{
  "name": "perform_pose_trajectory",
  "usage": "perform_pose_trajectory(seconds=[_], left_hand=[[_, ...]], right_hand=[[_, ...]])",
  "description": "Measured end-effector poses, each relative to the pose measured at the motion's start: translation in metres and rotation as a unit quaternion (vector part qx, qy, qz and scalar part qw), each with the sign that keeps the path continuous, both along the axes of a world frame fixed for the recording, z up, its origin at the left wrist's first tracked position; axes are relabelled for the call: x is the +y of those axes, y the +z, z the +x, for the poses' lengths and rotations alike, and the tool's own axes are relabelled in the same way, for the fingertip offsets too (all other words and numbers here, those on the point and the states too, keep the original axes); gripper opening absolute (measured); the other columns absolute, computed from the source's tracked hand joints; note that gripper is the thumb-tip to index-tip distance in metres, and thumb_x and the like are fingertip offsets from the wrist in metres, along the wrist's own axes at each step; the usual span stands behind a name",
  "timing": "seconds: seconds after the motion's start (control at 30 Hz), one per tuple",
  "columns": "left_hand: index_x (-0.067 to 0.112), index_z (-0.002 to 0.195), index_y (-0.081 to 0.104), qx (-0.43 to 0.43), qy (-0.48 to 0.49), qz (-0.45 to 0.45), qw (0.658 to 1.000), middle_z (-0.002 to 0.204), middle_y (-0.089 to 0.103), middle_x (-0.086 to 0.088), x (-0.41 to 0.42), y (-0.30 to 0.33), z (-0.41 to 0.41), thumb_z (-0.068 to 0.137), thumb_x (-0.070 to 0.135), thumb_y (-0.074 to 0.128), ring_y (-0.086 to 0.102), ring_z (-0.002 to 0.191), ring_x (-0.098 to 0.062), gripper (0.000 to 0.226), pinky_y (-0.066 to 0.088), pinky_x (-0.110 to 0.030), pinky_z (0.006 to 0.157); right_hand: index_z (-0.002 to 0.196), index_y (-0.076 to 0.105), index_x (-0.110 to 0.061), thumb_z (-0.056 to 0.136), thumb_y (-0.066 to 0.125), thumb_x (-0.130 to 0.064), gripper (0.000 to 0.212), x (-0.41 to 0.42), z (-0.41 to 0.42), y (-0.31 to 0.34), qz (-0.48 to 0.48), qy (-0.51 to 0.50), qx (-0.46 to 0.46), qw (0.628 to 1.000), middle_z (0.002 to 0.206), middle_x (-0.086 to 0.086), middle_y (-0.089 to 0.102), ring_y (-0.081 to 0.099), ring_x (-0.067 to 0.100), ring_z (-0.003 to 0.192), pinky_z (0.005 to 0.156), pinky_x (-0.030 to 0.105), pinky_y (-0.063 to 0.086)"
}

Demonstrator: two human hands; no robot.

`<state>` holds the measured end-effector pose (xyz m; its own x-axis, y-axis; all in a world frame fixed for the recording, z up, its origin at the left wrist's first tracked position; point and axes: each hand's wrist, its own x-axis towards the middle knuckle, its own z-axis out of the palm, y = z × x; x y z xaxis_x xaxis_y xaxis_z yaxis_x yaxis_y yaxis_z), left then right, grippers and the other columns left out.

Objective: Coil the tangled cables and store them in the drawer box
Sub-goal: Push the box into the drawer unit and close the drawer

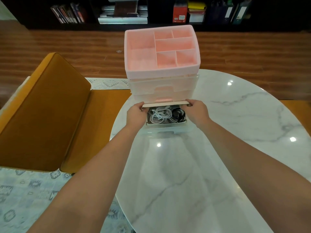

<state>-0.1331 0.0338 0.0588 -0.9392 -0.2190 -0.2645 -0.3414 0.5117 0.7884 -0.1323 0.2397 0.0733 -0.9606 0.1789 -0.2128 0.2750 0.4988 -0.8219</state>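
Observation:
A pink plastic drawer box (162,71) stands on the marble table, its bottom clear drawer (168,129) pulled out toward me. Inside the drawer sits a small white cardboard box (165,123) holding coiled white cables (159,115) and a coiled black cable (178,113). Its lid flap (165,104) stands up at the far side. My left hand (137,113) grips the flap's left end and my right hand (196,111) grips its right end.
The white marble table (218,148) is oval. An orange cushioned bench (50,106) stands to the left on a patterned rug (25,190). A dark bookshelf (151,10) with books and folders runs along the back, across a wooden floor.

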Motion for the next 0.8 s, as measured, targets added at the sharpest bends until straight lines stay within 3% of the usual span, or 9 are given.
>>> perform_pose_trajectory(seconds=[0.07, 0.13, 0.2, 0.33, 0.43, 0.53, 0.67, 0.8], left_hand=[[0.011, 0.133, 0.058, -0.005, 0.018, 0.033, 0.999, 0.121, 0.066, -0.010, -0.003, -0.003, -0.004, 0.100, 0.019, 0.052, 0.062, 0.112, -0.031, 0.035, 0.048, -0.044, 0.102], [0.010, 0.124, 0.065, -0.016, 0.035, 0.062, 0.997, 0.105, 0.068, -0.009, -0.006, -0.005, -0.007, 0.099, 0.017, 0.052, 0.064, 0.105, -0.033, 0.030, 0.051, -0.048, 0.098], [0.009, 0.120, 0.068, -0.019, 0.054, 0.090, 0.994, 0.097, 0.068, -0.007, -0.007, -0.003, -0.008, 0.098, 0.017, 0.054, 0.066, 0.100, -0.031, 0.027, 0.052, -0.048, 0.097], [0.007, 0.122, 0.067, -0.020, 0.068, 0.126, 0.990, 0.100, 0.069, -0.005, -0.006, -0.002, -0.010, 0.097, 0.017, 0.059, 0.065, 0.092, -0.021, 0.028, 0.053, -0.042, 0.096], [0.010, 0.127, 0.065, -0.023, 0.070, 0.113, 0.991, 0.107, 0.069, -0.008, -0.005, -0.003, -0.010, 0.097, 0.016, 0.059, 0.065, 0.098, -0.026, 0.031, 0.052, -0.042, 0.097], [0.012, 0.125, 0.065, -0.017, 0.055, 0.063, 0.996, 0.115, 0.068, -0.014, -0.001, -0.004, -0.010, 0.099, 0.019, 0.054, 0.061, 0.108, -0.036, 0.030, 0.051, -0.042, 0.091], [0.014, 0.125, 0.064, -0.009, 0.046, 0.069, 0.997, 0.108, 0.066, -0.006, 0.004, -0.005, -0.012, 0.100, 0.017, 0.051, 0.061, 0.105, -0.031, 0.028, 0.052, -0.044, 0.094], [0.015, 0.129, 0.062, 0.011, 0.056, 0.056, 0.997, 0.118, 0.067, -0.006, 0.005, -0.004, -0.014, 0.099, 0.017, 0.054, 0.061, 0.107, -0.030, 0.031, 0.052, -0.043, 0.096]], right_hand=[[0.114, 0.071, -0.009, 0.093, 0.061, -0.024, 0.027, 0.000, -0.005, 0.003, -0.017, -0.015, -0.012, 1.000, 0.086, 0.010, 0.069, 0.060, 0.027, 0.078, 0.065, 0.026, 0.049], [0.107, 0.073, -0.008, 0.093, 0.060, -0.021, 0.023, 0.002, -0.010, 0.002, -0.024, -0.025, -0.023, 0.999, 0.072, 0.005, 0.060, 0.049, 0.018, 0.061, 0.051, 0.019, 0.038], [0.106, 0.073, -0.010, 0.092, 0.058, -0.015, 0.021, 0.004, -0.013, 0.000, -0.030, -0.034, -0.030, 0.999, 0.066, 0.000, 0.053, 0.043, 0.012, 0.055, 0.049, 0.018, 0.034], [0.120, 0.069, -0.010, 0.091, 0.054, -0.001, 0.033, 0.007, -0.016, -0.004, -0.075, -0.049, -0.036, 0.995, 0.087, 0.004, 0.065, 0.055, 0.016, 0.078, 0.065, 0.019, 0.042], [0.123, 0.067, -0.009, 0.090, 0.055, 0.003, 0.037, 0.008, -0.018, -0.008, -0.081, -0.054, -0.041, 0.994, 0.108, 0.009, 0.069, 0.057, 0.017, 0.093, 0.080, 0.022, 0.042], [0.126, 0.064, -0.011, 0.091, 0.057, 0.001, 0.038, 0.011, -0.020, -0.011, -0.071, -0.041, -0.045, 0.996, 0.108, 0.006, 0.067, 0.056, 0.015, 0.094, 0.080, 0.021, 0.041], [0.134, 0.057, -0.019, 0.093, 0.061, -0.011, 0.043, 0.016, -0.021, -0.015, -0.033, -0.014, -0.025, 0.999, 0.103, 0.001, 0.061, 0.058, 0.018, 0.097, 0.079, 0.019, 0.038], [0.129, 0.062, -0.016, 0.092, 0.062, -0.012, 0.037, 0.018, -0.022, -0.016, -0.021, 0.003, 0.006, 1.000, 0.114, 0.005, 0.065, 0.057, 0.013, 0.105, 0.076, 0.009, 0.033]])
